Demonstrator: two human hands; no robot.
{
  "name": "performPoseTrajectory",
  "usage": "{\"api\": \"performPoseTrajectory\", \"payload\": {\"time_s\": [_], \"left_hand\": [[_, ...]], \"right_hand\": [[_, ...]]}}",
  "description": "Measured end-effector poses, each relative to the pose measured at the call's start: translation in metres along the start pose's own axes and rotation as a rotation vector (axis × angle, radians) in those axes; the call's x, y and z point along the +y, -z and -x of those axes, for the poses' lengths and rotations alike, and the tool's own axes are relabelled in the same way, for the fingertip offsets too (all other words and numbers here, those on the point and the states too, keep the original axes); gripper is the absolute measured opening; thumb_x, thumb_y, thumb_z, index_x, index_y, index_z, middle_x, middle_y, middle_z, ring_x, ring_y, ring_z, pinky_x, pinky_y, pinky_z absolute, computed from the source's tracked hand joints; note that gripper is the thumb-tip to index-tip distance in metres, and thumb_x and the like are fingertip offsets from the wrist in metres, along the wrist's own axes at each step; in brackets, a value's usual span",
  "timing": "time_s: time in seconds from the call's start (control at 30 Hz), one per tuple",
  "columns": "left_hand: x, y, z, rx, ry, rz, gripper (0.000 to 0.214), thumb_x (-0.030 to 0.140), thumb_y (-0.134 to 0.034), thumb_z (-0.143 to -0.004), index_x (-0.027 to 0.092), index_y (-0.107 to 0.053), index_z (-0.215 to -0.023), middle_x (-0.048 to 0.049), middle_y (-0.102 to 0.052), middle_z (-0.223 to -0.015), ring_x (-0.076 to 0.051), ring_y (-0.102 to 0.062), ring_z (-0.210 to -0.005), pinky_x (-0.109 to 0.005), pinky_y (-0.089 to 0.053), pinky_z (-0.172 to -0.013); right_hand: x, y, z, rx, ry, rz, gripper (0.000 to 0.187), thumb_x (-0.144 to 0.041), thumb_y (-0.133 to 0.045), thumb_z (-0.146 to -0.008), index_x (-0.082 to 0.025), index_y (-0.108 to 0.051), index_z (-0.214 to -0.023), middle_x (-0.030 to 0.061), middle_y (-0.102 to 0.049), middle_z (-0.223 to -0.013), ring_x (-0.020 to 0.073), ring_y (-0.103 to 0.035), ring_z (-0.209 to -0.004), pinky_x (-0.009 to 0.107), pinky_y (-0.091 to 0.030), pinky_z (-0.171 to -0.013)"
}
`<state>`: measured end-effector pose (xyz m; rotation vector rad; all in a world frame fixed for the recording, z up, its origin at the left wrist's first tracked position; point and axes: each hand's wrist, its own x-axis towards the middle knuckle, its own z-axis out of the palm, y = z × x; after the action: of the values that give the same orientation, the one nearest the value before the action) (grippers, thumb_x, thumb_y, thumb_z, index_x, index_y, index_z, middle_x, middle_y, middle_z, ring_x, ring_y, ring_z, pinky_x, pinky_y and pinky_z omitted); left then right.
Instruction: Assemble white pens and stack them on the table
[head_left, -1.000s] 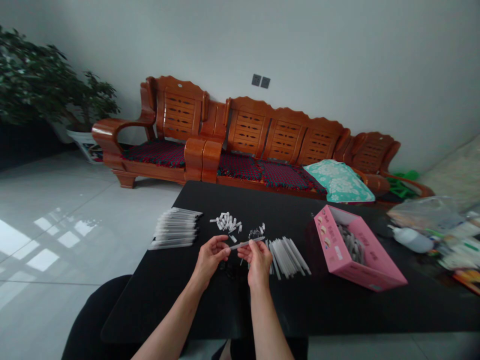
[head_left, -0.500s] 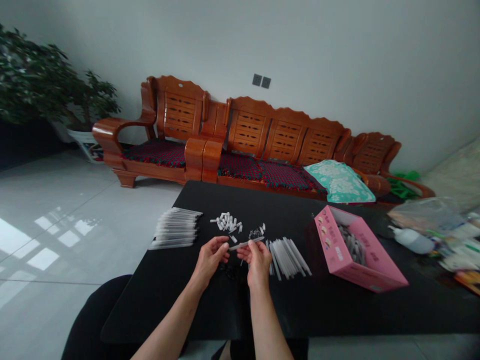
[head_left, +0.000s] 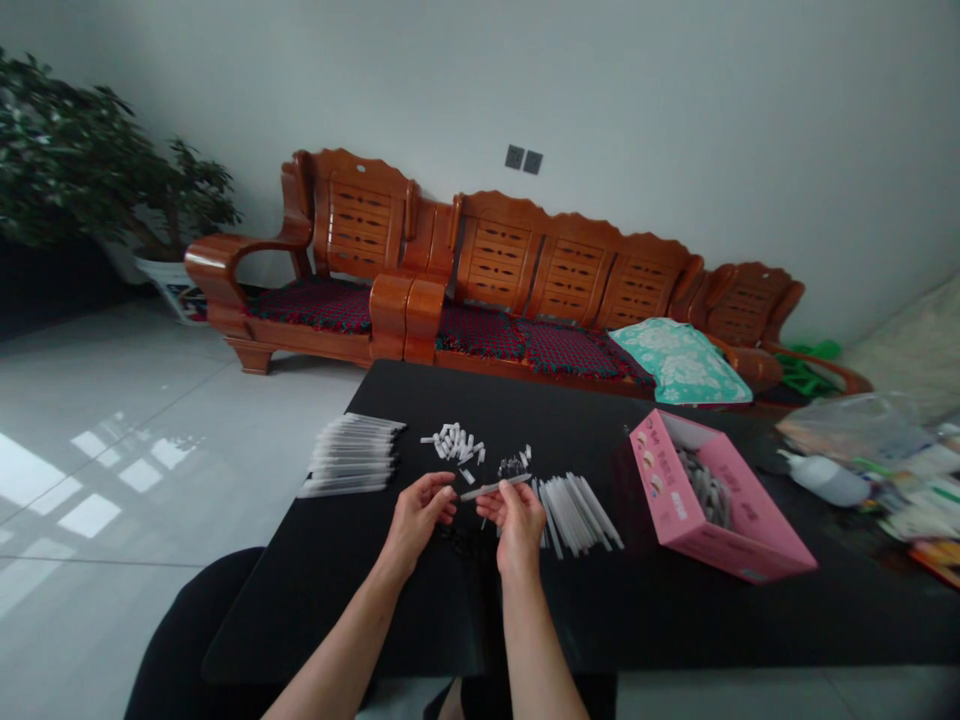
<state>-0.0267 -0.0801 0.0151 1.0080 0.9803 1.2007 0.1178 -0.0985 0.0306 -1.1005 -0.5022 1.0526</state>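
Observation:
In my right hand [head_left: 520, 522] a slim whitish pen barrel [head_left: 484, 491] is pinched between thumb and fingers, lying almost level. My left hand [head_left: 420, 512] is at the barrel's left end, thumb and fingertips pressed together; whatever small thing they hold is hidden. Just beyond the hands lie a pile of small white caps [head_left: 453, 441] and a cluster of tiny dark-tipped parts [head_left: 511, 466]. Beside my right hand is a bundle of loose pale tubes [head_left: 576, 515]. A row of pens with dark tips [head_left: 351, 455] lies left of my left hand. Small black pieces [head_left: 459, 541] sit below the hands.
A pink open box [head_left: 724, 500] with grey items inside stands on the black table [head_left: 600, 625] to the right. Past it are a white bottle [head_left: 825, 481] and a clear plastic bag [head_left: 855, 425]. A wooden sofa [head_left: 495, 265] runs along behind the table.
My left fingertips have drawn slightly away from the barrel's left end. My right hand, with the pen barrel, has shifted a little to the right.

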Motion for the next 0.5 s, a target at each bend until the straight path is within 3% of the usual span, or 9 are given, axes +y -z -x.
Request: {"api": "performPoseTrajectory", "payload": {"time_s": [0.2,0.37,0.5], "left_hand": [[-0.001,0.017,0.0,0.071,-0.124,-0.431,0.018,0.023,-0.065,-0.07,0.018,-0.072,-0.086,-0.0023,-0.065,-0.068,-0.016,-0.059,-0.058,-0.025,-0.046,-0.055],[-0.002,0.02,0.004,-0.053,-0.305,-0.65,0.018,0.014,-0.061,-0.071,0.023,-0.075,-0.079,-0.0049,-0.069,-0.079,-0.02,-0.062,-0.074,-0.029,-0.046,-0.071],[-0.006,0.019,0.004,-0.118,-0.338,-0.69,0.022,0.012,-0.06,-0.072,0.023,-0.076,-0.083,-0.0059,-0.07,-0.084,-0.022,-0.063,-0.08,-0.031,-0.045,-0.076]], "right_hand": [[-0.003,0.009,0.0,0.062,-0.006,0.022,0.033,-0.04,-0.074,-0.067,-0.015,-0.057,-0.078,0.0044,-0.07,-0.058,0.018,-0.066,-0.046,0.023,-0.052,-0.04],[-0.002,0.017,0.002,0.073,-0.015,0.027,0.034,-0.041,-0.075,-0.066,-0.015,-0.057,-0.078,0.004,-0.07,-0.058,0.0174,-0.066,-0.045,0.023,-0.052,-0.039],[-0.001,0.022,0.002,0.074,-0.022,0.025,0.034,-0.041,-0.075,-0.066,-0.015,-0.056,-0.078,0.0032,-0.07,-0.057,0.0169,-0.066,-0.045,0.023,-0.052,-0.039]]}}
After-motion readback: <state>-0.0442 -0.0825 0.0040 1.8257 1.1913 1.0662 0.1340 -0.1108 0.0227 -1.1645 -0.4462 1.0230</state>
